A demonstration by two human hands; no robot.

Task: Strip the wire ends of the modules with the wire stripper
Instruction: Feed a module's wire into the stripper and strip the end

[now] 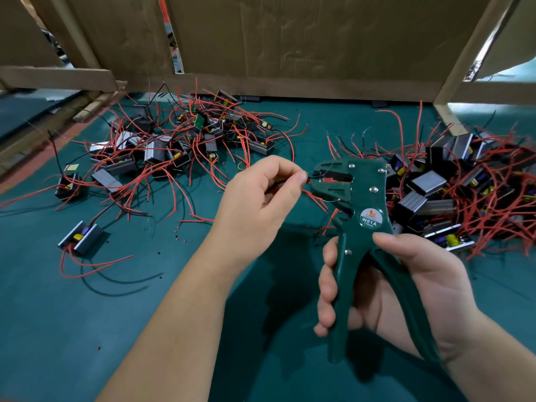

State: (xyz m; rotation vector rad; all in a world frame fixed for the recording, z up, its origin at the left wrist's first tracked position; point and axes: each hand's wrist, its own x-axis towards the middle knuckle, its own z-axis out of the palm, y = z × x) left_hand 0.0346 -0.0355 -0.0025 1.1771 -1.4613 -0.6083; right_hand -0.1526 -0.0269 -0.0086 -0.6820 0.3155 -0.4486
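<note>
My right hand (406,288) grips the handles of a dark green wire stripper (359,210), held upright with its jaws pointing left. My left hand (261,204) pinches a thin black wire (314,176) between thumb and forefinger, and the wire's end lies in the stripper's jaws. A red wire (317,198) runs under the jaws. Whether a module hangs from the pinched wire is hidden behind my left hand. Two piles of grey modules with red and black wires lie on the green mat: one at the back left (179,146), one at the right (464,192).
Two single modules (82,236) (68,187) lie apart at the left. Small red insulation scraps (178,232) dot the green mat (87,329). Cardboard panels and wooden beams (290,39) close off the back.
</note>
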